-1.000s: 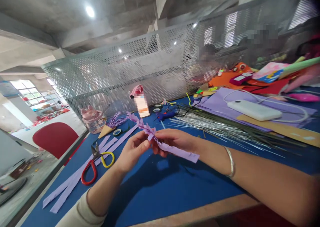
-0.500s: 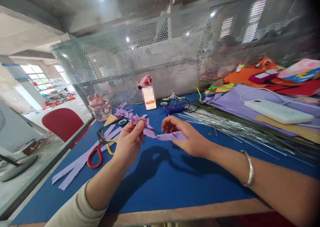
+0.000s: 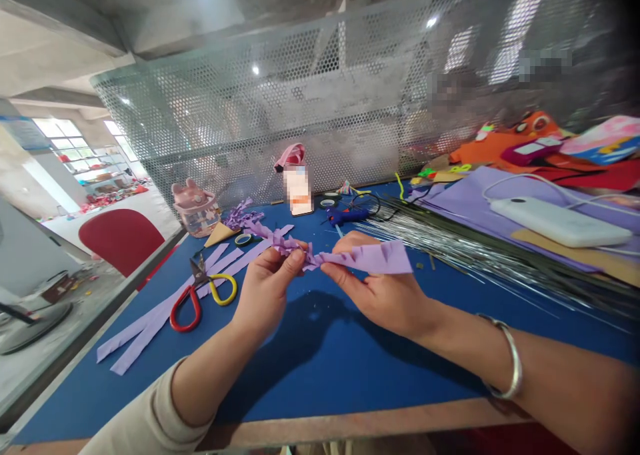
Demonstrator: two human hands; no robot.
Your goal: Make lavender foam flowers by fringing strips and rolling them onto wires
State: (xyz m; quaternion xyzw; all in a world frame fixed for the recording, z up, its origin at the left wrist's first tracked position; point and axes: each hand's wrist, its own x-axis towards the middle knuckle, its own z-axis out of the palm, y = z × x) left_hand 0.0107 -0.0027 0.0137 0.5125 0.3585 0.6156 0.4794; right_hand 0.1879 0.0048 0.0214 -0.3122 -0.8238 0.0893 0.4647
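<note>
Between my hands runs a fringed purple paper strip (image 3: 383, 257), twisted and crumpled along its left part, with a flat end lying across the back of my right hand. My left hand (image 3: 273, 278) pinches the crumpled part between thumb and fingers. A little to the right, my right hand (image 3: 377, 291) is closed on the same strip with thumb and forefinger. Scissors (image 3: 203, 285) with one red and one yellow handle lie left of my left hand, on top of flat purple strips (image 3: 145, 328). Whether a stem runs inside the twisted part I cannot tell.
Behind my hands are a roll of tape (image 3: 243, 239), a phone (image 3: 300, 198), a blue glue gun (image 3: 345, 215) and a pink-lidded jar (image 3: 196, 208). Silvery wires (image 3: 425, 231), purple sheets (image 3: 465, 198) and a white power bank (image 3: 560, 221) lie right. A perforated metal screen (image 3: 240, 121) stands behind.
My right hand has moved in and closed on the purple strip near my left hand. The strip's flat end has swung up to the right over my right hand.
</note>
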